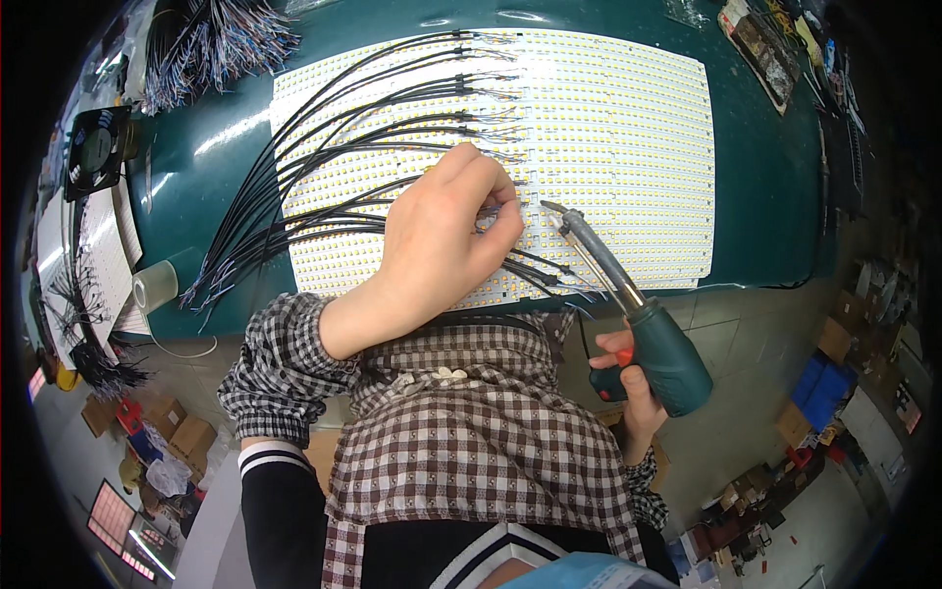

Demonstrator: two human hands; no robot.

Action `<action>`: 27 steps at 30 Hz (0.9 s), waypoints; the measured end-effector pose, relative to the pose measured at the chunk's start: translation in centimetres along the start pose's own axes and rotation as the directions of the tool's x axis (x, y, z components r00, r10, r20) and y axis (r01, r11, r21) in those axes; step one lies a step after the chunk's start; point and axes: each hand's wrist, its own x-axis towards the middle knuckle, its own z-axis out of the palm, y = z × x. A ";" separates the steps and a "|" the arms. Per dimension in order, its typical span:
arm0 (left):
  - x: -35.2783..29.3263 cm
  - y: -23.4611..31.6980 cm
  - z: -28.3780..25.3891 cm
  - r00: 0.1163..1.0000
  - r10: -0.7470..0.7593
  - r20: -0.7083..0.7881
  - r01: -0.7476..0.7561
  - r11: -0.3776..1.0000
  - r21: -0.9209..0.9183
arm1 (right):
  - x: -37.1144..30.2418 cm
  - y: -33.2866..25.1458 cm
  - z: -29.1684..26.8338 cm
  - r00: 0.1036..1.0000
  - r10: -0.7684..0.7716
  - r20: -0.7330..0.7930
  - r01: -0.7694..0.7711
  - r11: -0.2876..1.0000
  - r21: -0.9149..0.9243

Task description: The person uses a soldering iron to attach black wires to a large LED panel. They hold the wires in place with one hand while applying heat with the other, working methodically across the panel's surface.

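Observation:
White LED strip boards [628,147] with rows of small yellow chips lie side by side on the table. Black cables [334,128] fan across their left half, their thin coloured wire ends along a middle column. My left hand [442,221] is over these cables, thumb and forefinger pinched on a wire; the fingertips partly hide it. My right hand [636,388] grips the handle of a dark green soldering gun [672,358] with a red trigger. Its metal barrel slants up and left, and the tip is just right of my left fingers, close to the boards.
The boards lie on a green tabletop [765,196]. At its left are a roll of tape [155,287], a black fan [95,149] and a bundle of cables [221,44]. A dark, worn tray [760,54] sits at the far right. Cardboard boxes [186,432] stand on the floor.

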 end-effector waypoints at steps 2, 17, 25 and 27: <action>0.0 0.0 0.0 1.000 -0.011 -0.003 0.011 1.000 0.000 | 0.0 0.1 0.0 1.000 0.008 0.007 -0.008 1.000 0.017; -0.1 0.3 0.5 0.999 0.027 -0.017 -0.025 0.993 0.120 | 0.2 0.3 -0.2 0.998 0.047 0.048 -0.049 0.998 0.049; -0.2 0.1 0.6 0.999 0.031 -0.013 -0.029 0.993 0.112 | 0.2 0.5 -0.2 0.997 0.058 0.044 -0.060 0.997 0.047; -0.2 0.1 0.5 1.000 0.030 -0.009 -0.029 0.992 0.120 | 0.2 0.5 -0.1 0.998 0.056 0.039 -0.058 0.997 0.049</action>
